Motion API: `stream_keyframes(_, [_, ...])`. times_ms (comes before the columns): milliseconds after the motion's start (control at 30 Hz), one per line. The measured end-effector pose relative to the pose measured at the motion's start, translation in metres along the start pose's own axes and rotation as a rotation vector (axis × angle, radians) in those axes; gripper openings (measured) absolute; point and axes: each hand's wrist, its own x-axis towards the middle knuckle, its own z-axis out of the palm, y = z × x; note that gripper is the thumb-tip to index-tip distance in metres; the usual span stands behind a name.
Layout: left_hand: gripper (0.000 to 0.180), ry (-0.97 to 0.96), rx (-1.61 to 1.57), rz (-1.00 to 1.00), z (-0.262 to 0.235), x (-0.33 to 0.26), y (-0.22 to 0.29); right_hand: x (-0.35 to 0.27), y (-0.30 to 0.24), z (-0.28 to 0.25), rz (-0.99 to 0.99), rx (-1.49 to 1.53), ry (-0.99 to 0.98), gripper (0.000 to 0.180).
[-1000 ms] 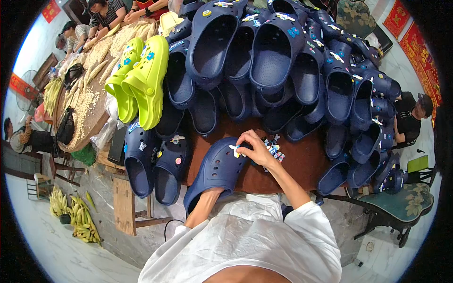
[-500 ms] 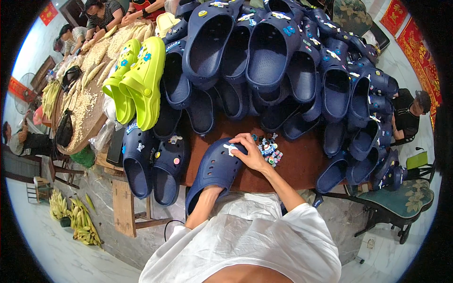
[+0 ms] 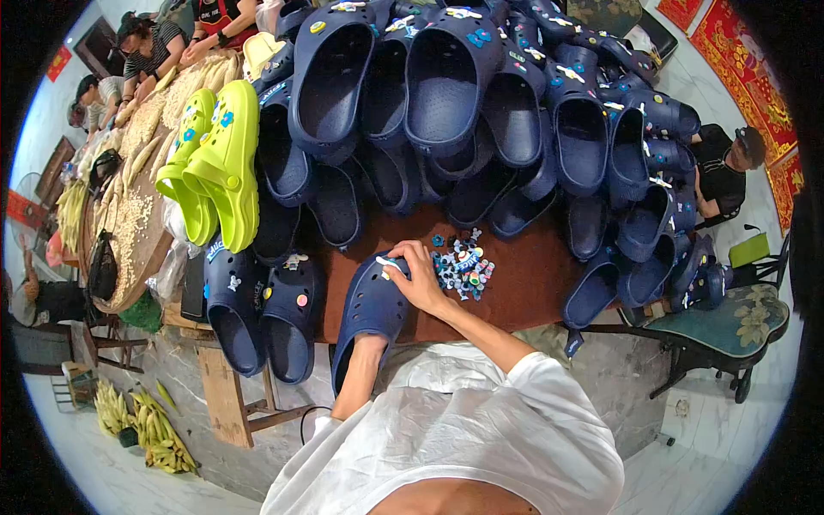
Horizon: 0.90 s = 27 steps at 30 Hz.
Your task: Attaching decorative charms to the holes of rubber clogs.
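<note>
A navy clog (image 3: 371, 309) lies toe-away on the brown table (image 3: 532, 283) in front of me. My left hand (image 3: 365, 352) is inside its heel opening, gripping it. My right hand (image 3: 418, 279) rests on the clog's toe, fingers pressing a small white charm (image 3: 384, 263) against the upper. A pile of small colourful shoe charms (image 3: 463, 268) lies just right of my right hand.
Many navy clogs (image 3: 446, 94) are heaped across the back and right of the table. Two lime green clogs (image 3: 215, 163) and two decorated navy clogs (image 3: 257, 309) sit at left. People sit at the far left and right. Bananas (image 3: 142, 421) lie on the floor.
My right hand has shifted slightly on the clog's toe, and the clog has turned a little. The view has moved closer to the table.
</note>
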Motion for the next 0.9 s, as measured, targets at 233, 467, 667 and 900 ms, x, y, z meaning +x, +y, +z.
stream_keyframes(233, [0.031,0.026,-0.22,0.083,0.0,0.014,-0.044,0.006,0.004,0.004,-0.042,-0.051,-0.072,0.027])
stream_keyframes(467, [0.038,0.118,-1.306,-0.383,-0.008,-0.011,-0.023,0.005,0.001,0.0,-0.059,-0.005,-0.105,0.028])
stream_keyframes(667, [0.037,0.163,-1.247,-0.369,-0.016,-0.023,-0.045,0.017,0.014,-0.005,-0.033,-0.033,-0.221,0.029])
stream_keyframes(900, [0.036,0.377,-1.156,-0.466,-0.049,-0.062,-0.059,0.019,0.019,-0.006,-0.028,-0.006,-0.199,0.032])
